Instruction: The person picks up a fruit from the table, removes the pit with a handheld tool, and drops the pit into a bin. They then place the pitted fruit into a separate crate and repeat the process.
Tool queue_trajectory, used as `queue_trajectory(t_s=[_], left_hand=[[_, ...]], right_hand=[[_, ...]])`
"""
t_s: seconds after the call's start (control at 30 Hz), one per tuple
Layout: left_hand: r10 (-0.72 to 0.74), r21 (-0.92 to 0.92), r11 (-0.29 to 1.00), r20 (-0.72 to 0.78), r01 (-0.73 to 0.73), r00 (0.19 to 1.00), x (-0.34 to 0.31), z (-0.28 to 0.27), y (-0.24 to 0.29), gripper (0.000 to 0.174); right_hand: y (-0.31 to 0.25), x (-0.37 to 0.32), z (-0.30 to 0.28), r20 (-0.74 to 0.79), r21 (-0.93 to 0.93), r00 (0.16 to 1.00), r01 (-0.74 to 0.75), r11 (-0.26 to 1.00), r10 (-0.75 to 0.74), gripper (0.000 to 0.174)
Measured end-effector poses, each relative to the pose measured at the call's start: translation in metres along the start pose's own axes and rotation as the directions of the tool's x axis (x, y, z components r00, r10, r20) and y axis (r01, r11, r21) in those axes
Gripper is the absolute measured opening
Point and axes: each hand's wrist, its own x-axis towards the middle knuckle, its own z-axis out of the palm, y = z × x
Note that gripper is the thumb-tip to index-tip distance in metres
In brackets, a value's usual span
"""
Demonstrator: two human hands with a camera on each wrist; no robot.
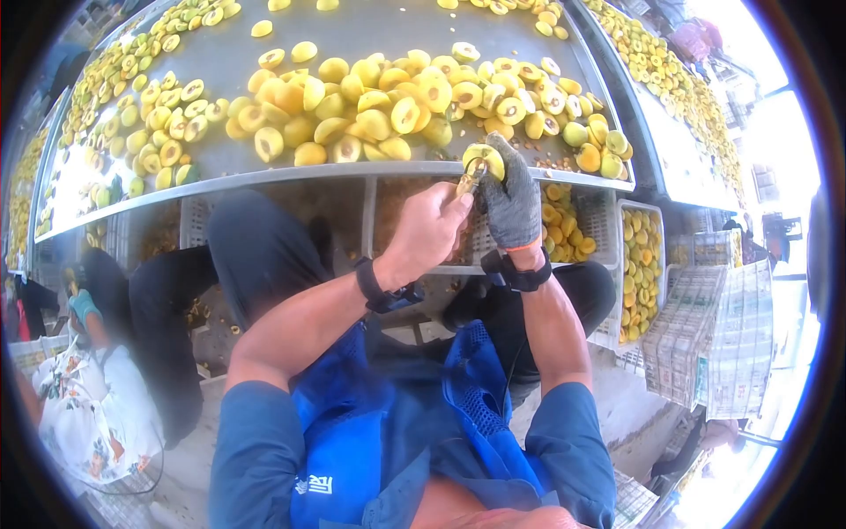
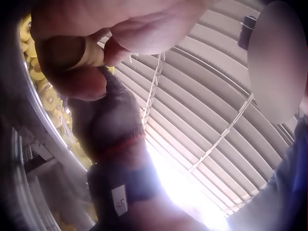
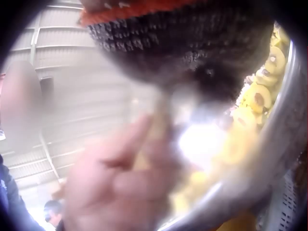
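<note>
My bare left hand [image 1: 429,223] grips a small pitting tool [image 1: 471,179] with a wooden handle and a curved metal end. Its light handle [image 2: 91,52] shows between the fingers in the left wrist view. In a dark grey knit glove, my right hand [image 1: 513,201] holds a halved yellow peach [image 1: 486,159], cut face up, at the metal table's near edge. The tool's metal end is at the cut face. In the right wrist view the gloved hand [image 3: 192,53] hides the peach, and the bare hand [image 3: 125,185] is blurred.
Halved peaches [image 1: 379,97] heap on the metal table [image 1: 379,26], some with stones in them. Crates of peaches [image 1: 641,264] stand below and to the right. Stacked crates [image 1: 705,326] are farther right. Another person's gloved hand [image 1: 84,306] is at the left.
</note>
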Motion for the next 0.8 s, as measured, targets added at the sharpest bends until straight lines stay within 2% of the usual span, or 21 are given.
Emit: queue_trajectory(t_s=[0.07, 0.17, 0.27, 0.4, 0.47, 0.5, 0.57, 0.67, 0.7, 0.77, 0.8], left_hand=[[-0.019, 0.007, 1.0, 0.019, 0.019, 1.0, -0.001, -0.001, 0.004, 0.029], [-0.074, -0.248, 0.965, 0.08, 0.092, 0.994, 0.001, -0.002, 0.002, 0.028], [-0.151, -0.387, 0.904, 0.107, 0.181, 0.983, 0.0, -0.001, 0.006, 0.029], [-0.112, -0.232, 0.964, 0.093, 0.131, 0.989, 0.003, -0.004, 0.001, 0.029], [-0.089, -0.156, 0.983, 0.068, 0.098, 0.994, 0.002, -0.002, 0.004, 0.029], [0.016, -0.024, 1.0, 0.025, -0.016, 1.0, 0.005, -0.002, -0.002, 0.029], [0.238, 0.252, 0.941, -0.015, -0.226, 0.971, 0.013, -0.001, -0.019, 0.03], [0.365, 0.405, 0.847, 0.027, -0.344, 0.931, 0.011, -0.003, -0.012, 0.03], [0.362, 0.44, 0.832, 0.032, -0.338, 0.932, 0.01, -0.003, -0.013, 0.031], [0.359, 0.509, 0.796, 0.04, -0.329, 0.932, 0.008, -0.002, -0.013, 0.032], [0.337, 0.48, 0.819, 0.042, -0.315, 0.94, 0.007, -0.001, -0.015, 0.032]], right_hand=[[-0.001, -0.001, 0.002, -0.003, 0.001, 0.999, -0.035, 0.999, 0.035, 0.045], [-0.003, -0.006, 0.002, -0.001, -0.067, 1.0, -0.02, 0.998, 0.02, 0.049], [-0.009, -0.008, 0.002, 0.015, -0.098, 1.0, -0.01, 0.995, 0.012, 0.052], [-0.005, -0.006, 0.002, 0.011, -0.1, 0.998, 0.067, 0.993, -0.066, 0.052], [-0.003, -0.003, 0.0, 0.025, -0.074, 0.998, 0.059, 0.996, -0.057, 0.05], [-0.002, -0.003, -0.001, 0.031, -0.06, 0.998, 0.054, 0.997, -0.052, 0.05], [0.001, -0.002, -0.004, 0.06, 0.012, 0.998, 0.013, 1.0, -0.014, 0.048], [0.007, 0.002, -0.013, 0.139, 0.115, 0.989, -0.067, 0.991, 0.05, 0.045], [0.007, 0.004, -0.016, 0.168, 0.147, 0.983, -0.098, 0.984, 0.073, 0.044], [0.002, 0.008, -0.026, 0.235, 0.093, 0.961, -0.169, 0.981, 0.143, 0.043], [0.0, 0.009, -0.029, 0.266, 0.065, 0.947, -0.203, 0.977, 0.179, 0.043]])
